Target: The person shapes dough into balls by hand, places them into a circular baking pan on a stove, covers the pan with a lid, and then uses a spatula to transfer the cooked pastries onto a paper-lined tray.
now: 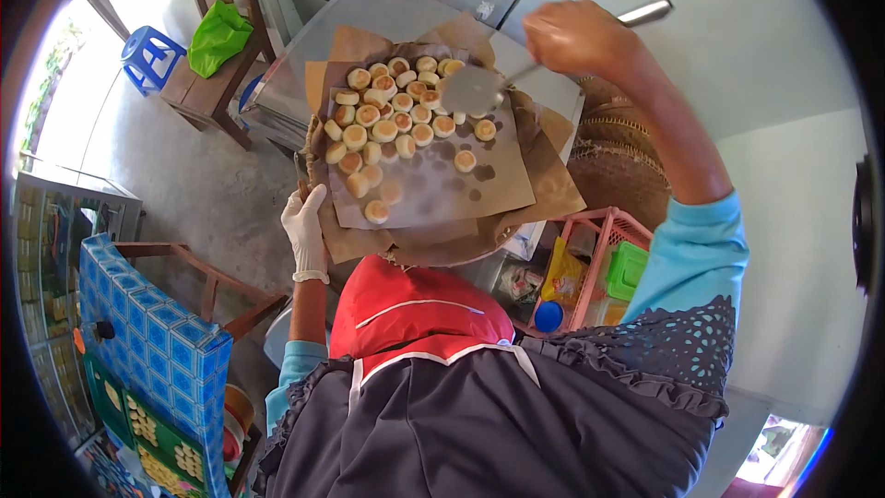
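Observation:
Small round buns (403, 103) with browned tops lie piled on brown paper (470, 212), which lines a shallow woven tray (461, 256). My left hand (306, 232), in a white glove, grips the tray's left rim. A bare right hand, mine (576, 37), is closed round the handle of a metal spatula (472, 90). Its round blade hovers over the right side of the pile and hides some buns there. A few buns sit apart from the rest, and several at the near left look blurred. Dark grease spots mark the paper.
Under the tray is a metal-topped table (313, 46). To the right stand stacked woven baskets (622, 161) and a pink plastic basket (604, 254) with packets. A wooden chair (217, 97) with a green bag stands back left, near a blue stool (150, 55). Blue checkered cloth (157, 314) covers a near-left table.

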